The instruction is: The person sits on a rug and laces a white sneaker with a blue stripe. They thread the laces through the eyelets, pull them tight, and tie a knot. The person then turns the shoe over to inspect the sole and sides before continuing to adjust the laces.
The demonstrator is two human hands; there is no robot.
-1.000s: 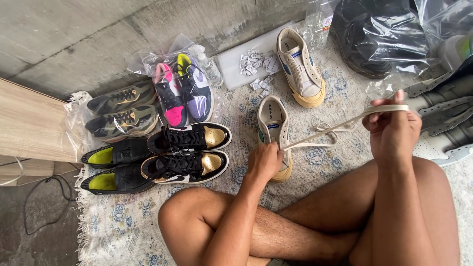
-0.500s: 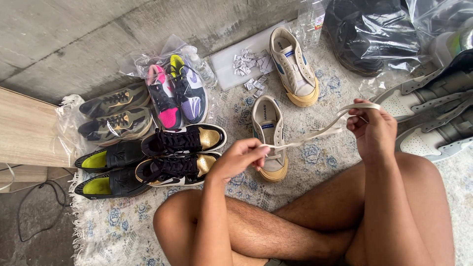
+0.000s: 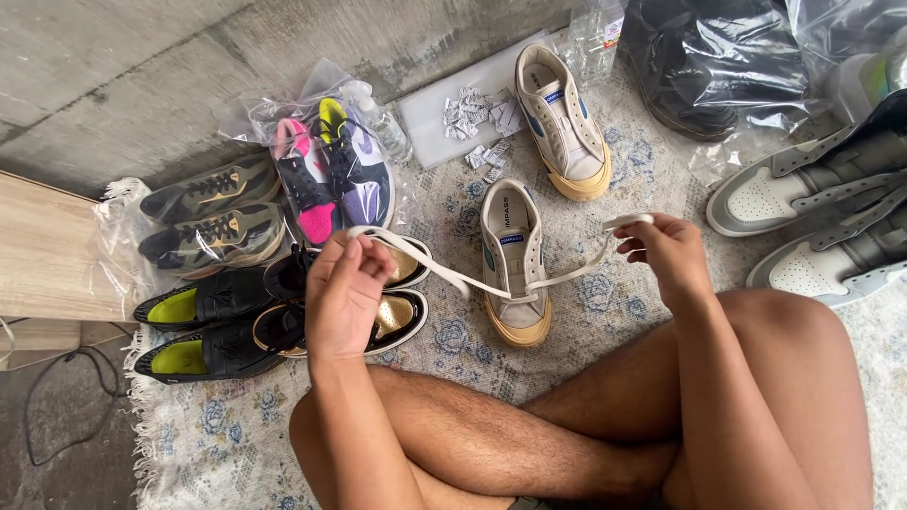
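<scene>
shoes: 12 (two cream) | lace: 1 | hands: 2

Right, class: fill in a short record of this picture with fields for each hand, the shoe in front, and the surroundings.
left hand: pinches one end of a white shoelace
right hand: pinches the other end
lace: hangs slack between the hands, above a cream sneaker
matching sneaker: lies farther off, unlaced
surface: patterned rug
nearby: black-and-gold shoes, pink and purple pair in plastic

My left hand and right hand are bare, no rings, no watch, no gloves. Above each grip my forearms carry no sleeves. My legs are bare and hairy.
</scene>
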